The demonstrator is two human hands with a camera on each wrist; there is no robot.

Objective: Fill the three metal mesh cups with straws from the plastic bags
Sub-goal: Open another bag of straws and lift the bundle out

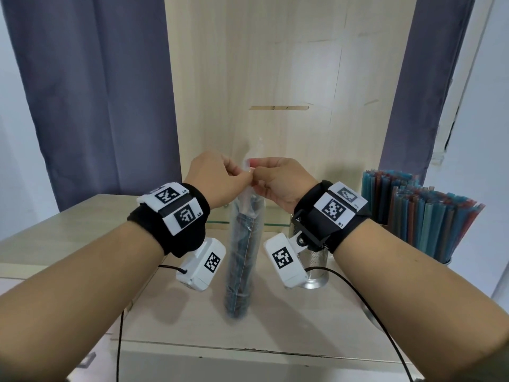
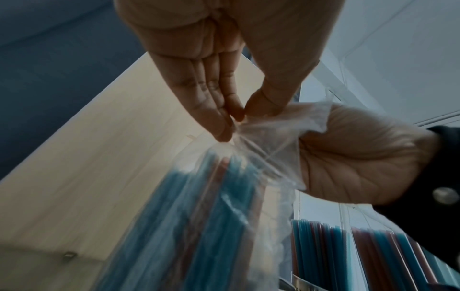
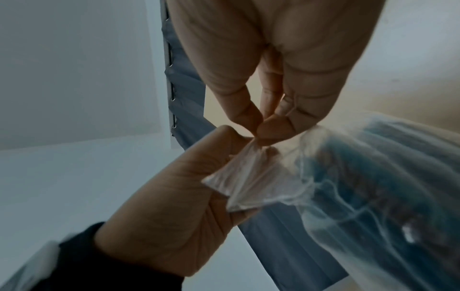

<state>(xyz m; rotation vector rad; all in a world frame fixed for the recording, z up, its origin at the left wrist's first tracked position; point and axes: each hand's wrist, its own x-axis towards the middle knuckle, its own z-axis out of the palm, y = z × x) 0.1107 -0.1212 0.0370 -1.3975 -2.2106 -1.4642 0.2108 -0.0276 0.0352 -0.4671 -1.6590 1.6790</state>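
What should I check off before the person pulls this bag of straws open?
1. Left hand pinches the top of the bag: ok.
2. Right hand pinches the same top from the other side: ok.
3. Bag stands upright on the table, straws inside: ok.
4. Bag mouth already open: cannot tell; the plastic is bunched between the fingers.
5. Empty cup within reach, behind the right wrist: ok, though its rim is hidden.
6. Other two cups already filled: two bundles of straws stand on the right; only a little of one cup shows, so cannot tell.
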